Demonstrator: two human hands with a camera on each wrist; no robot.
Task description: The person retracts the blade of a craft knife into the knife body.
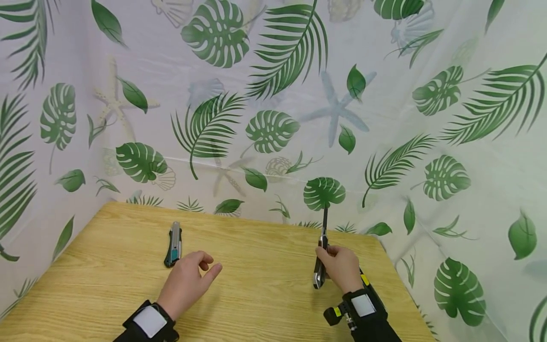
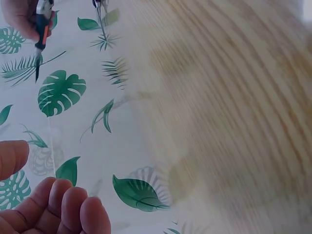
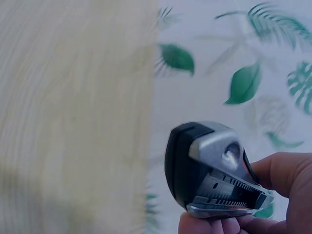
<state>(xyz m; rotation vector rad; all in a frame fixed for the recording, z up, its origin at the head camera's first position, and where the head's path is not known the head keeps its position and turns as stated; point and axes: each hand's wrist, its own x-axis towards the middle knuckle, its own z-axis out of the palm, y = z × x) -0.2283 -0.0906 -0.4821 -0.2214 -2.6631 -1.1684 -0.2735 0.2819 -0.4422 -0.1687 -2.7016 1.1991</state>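
Over a woodgrain table, before leafy sheeting, the right grip pinches a knife; the left grip hangs relaxed.

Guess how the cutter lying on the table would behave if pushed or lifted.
The cutter would probably slide rather than roll, since it lies flat on the table. It looks hard-shelled, so it should likely stay stiff when lifted.

Yellowish wood-grain table with a teal-marked utility knife on top.
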